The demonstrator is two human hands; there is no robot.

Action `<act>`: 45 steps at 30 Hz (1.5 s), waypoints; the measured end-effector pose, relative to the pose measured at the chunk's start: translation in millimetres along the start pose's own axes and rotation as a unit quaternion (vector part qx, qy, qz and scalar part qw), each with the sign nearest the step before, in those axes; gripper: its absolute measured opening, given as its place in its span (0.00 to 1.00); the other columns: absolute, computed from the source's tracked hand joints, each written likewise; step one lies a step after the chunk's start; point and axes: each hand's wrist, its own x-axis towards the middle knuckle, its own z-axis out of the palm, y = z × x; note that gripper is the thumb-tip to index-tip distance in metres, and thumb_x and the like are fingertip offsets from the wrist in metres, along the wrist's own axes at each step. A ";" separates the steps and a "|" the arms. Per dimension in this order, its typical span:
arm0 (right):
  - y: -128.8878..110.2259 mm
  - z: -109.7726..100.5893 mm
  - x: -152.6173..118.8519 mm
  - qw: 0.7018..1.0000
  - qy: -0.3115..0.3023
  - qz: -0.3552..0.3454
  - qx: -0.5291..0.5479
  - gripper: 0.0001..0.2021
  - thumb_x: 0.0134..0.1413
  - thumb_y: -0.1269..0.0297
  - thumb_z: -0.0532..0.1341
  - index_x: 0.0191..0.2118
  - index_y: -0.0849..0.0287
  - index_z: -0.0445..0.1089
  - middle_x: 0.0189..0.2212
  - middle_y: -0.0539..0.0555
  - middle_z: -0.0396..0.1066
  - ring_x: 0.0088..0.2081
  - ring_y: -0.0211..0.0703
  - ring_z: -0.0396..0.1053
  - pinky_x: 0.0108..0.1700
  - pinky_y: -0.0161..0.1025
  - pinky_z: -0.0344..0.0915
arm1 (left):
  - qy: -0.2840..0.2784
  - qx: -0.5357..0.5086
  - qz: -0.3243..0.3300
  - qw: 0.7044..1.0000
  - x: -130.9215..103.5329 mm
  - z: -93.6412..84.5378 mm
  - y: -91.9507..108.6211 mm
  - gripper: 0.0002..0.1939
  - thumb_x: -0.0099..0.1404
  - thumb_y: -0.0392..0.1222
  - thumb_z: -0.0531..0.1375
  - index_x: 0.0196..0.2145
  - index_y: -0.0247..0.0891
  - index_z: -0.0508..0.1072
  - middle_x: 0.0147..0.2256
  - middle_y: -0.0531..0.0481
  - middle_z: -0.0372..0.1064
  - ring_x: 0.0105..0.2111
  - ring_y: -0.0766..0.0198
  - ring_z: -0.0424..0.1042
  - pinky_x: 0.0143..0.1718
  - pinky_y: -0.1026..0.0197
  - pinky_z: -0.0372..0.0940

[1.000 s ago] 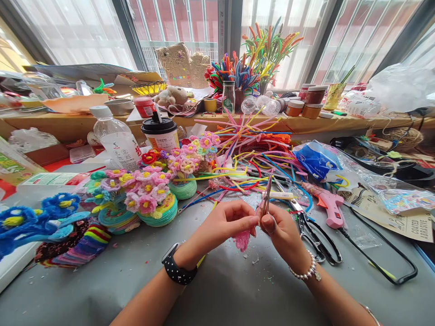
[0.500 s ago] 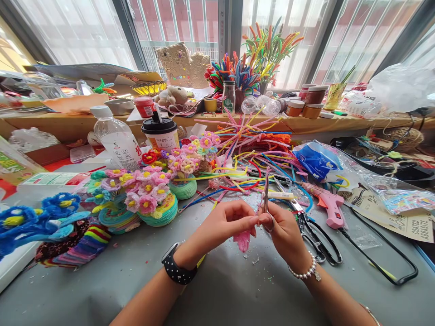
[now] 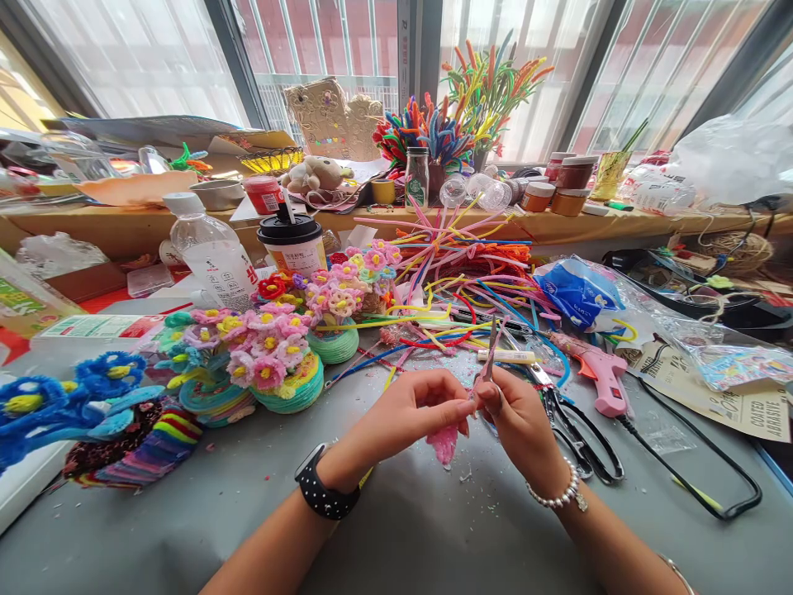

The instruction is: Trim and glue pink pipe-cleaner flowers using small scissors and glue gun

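Note:
My left hand (image 3: 414, 405), a black dotted watch strap at its wrist, is closed on a pink fuzzy pipe-cleaner piece (image 3: 443, 445) that hangs below the fingers. Close against it, my right hand (image 3: 514, 409) grips a small pair of scissors (image 3: 491, 355) with the blades pointing up and away from me. The fingertips of both hands nearly meet at the top of the pink piece, and part of it is hidden behind them. Tiny fluff scraps lie on the grey table (image 3: 409, 529) beneath.
Pipe-cleaner flower pots (image 3: 288, 388) stand at the left, behind them a bottle (image 3: 211, 248) and a lidded cup (image 3: 292, 244). Loose pipe cleaners (image 3: 446, 248) pile up ahead. To the right lie black-handled pliers (image 3: 576, 434), a pink glue gun (image 3: 604, 380) with its cord, and a blue packet (image 3: 579, 289).
The scissors have tilted slightly to the right and my right fingers have shifted a little on them. My left hand keeps its hold on the pink piece, almost unmoved.

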 end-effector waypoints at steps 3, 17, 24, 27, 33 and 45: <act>1.5 0.7 0.2 0.999 -0.019 0.003 0.030 0.26 0.49 0.40 0.45 0.20 0.59 0.57 0.15 0.46 0.52 0.17 0.32 0.48 0.17 0.30 0.48 | 0.011 -0.004 0.016 1.000 0.1 -0.4 -0.5 0.12 0.52 0.46 0.59 0.24 0.34 0.64 0.20 0.54 0.64 0.18 0.73 0.61 0.19 0.69 0.54; 5.2 1.9 -1.6 0.992 -0.106 0.016 0.071 0.28 0.46 0.36 0.43 0.27 0.60 0.59 0.20 0.47 0.54 0.20 0.33 0.49 0.19 0.31 0.47 | 0.005 -0.001 0.045 0.999 0.3 -0.3 0.6 0.11 0.53 0.42 0.59 0.22 0.33 0.62 0.20 0.55 0.62 0.21 0.74 0.59 0.22 0.69 0.54; 0.4 0.6 -1.3 0.994 -0.090 0.021 0.055 0.27 0.44 0.36 0.46 0.24 0.60 0.59 0.19 0.47 0.54 0.20 0.33 0.49 0.20 0.31 0.46 | 0.013 0.013 0.045 0.999 1.0 -0.8 -1.3 0.11 0.53 0.43 0.60 0.22 0.33 0.62 0.20 0.55 0.61 0.20 0.74 0.58 0.21 0.69 0.52; -0.2 0.6 -0.2 0.996 -0.080 0.015 0.031 0.28 0.44 0.36 0.45 0.23 0.60 0.59 0.18 0.47 0.53 0.20 0.33 0.48 0.20 0.31 0.46 | 0.006 0.009 0.048 0.999 1.5 -1.1 -2.5 0.11 0.53 0.43 0.59 0.23 0.33 0.62 0.20 0.55 0.60 0.20 0.74 0.58 0.21 0.69 0.52; 0.7 -0.2 0.8 0.998 -0.064 0.007 -0.021 0.29 0.44 0.35 0.45 0.21 0.61 0.59 0.17 0.48 0.55 0.21 0.35 0.51 0.22 0.33 0.49 | -0.001 0.015 0.048 0.999 1.2 -2.2 -3.3 0.11 0.54 0.43 0.59 0.23 0.34 0.62 0.21 0.55 0.61 0.21 0.73 0.60 0.22 0.69 0.54; -3.5 -1.8 0.3 0.998 -0.005 -0.014 -0.059 0.27 0.46 0.39 0.48 0.15 0.59 0.53 0.13 0.45 0.49 0.18 0.32 0.46 0.20 0.31 0.45 | 0.022 0.041 0.045 0.998 2.7 -0.5 -3.8 0.12 0.53 0.44 0.59 0.23 0.34 0.61 0.22 0.54 0.60 0.21 0.73 0.58 0.22 0.68 0.51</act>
